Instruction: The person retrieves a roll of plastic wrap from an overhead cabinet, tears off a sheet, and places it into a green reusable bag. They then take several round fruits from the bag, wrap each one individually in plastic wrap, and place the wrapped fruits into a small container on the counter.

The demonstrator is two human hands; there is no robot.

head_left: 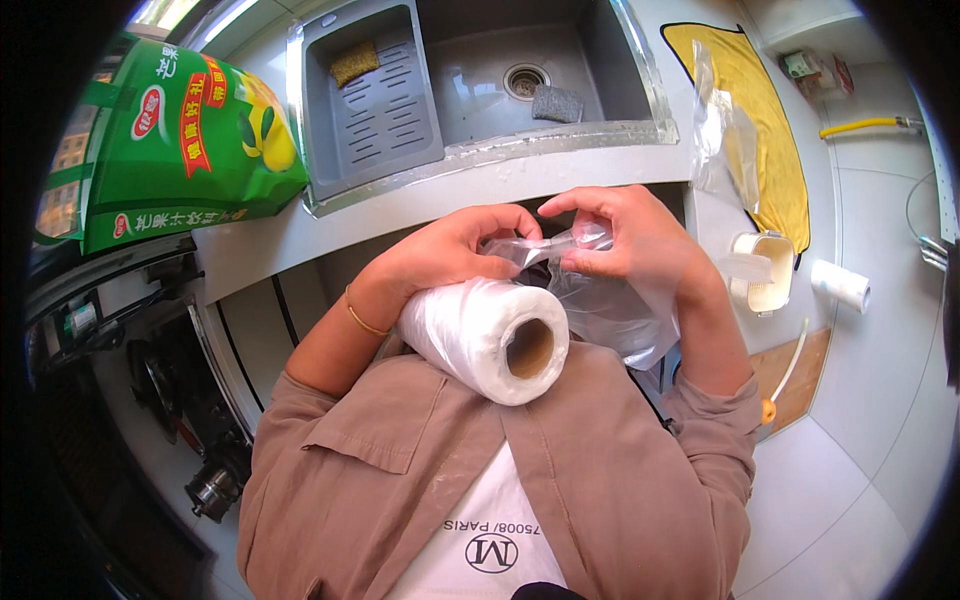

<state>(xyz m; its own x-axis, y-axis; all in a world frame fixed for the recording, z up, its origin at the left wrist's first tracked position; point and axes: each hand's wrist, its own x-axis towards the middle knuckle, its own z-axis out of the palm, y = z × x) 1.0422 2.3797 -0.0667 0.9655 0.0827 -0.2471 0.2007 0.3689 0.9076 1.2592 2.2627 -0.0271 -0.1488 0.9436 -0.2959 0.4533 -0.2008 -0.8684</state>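
A thick roll of clear plastic bags [457, 322] rests against my chest, tucked by my left forearm, its cardboard core facing me. My left hand [465, 244] pinches a gathered strip of the plastic just beyond the roll. With thumb and fingers, my right hand [611, 225] grips the same film a little to the right. From there a loose clear plastic bag [619, 311] hangs below my right hand and partly covers that wrist. The film between both hands is bunched and twisted.
Ahead is a sink [480, 105] with a grey scouring pad [557, 104]; a drain tray [375, 142] holds a yellow sponge [355, 64]. A green bag [195, 150] stands left. Rightward lie a yellow cloth [772, 135], a cream container [780, 277], and a white roll [840, 285].
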